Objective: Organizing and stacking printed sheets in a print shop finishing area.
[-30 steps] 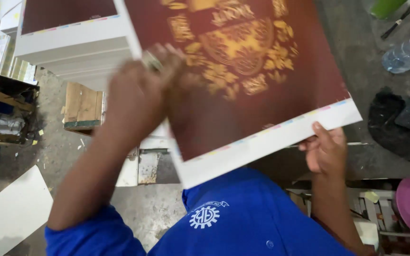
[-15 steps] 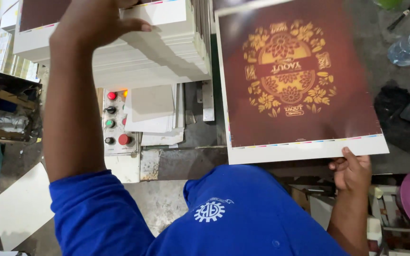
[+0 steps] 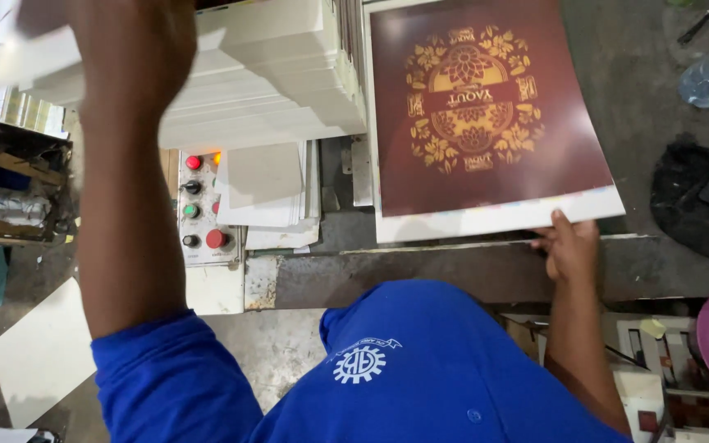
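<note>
Gripping a printed sheet by its near edge, one hand low, the other raised high.

Nearest is the blue shirt [image 3: 420, 377], and just past it the right hand [image 3: 569, 250] pinches the white lower margin of the maroon printed sheet [image 3: 486, 123], thumb on top, fingers under; the sheet lies flat over the metal ledge [image 3: 420, 271] with its gold floral emblem facing up. Left of it sits a control panel [image 3: 198, 209] with red and green buttons beside a few loose white sheets [image 3: 268, 193]. Farther off, the left hand [image 3: 129, 49] is up over the tall stack of white sheets [image 3: 264, 74], blurred; I cannot tell whether it grips anything.
</note>
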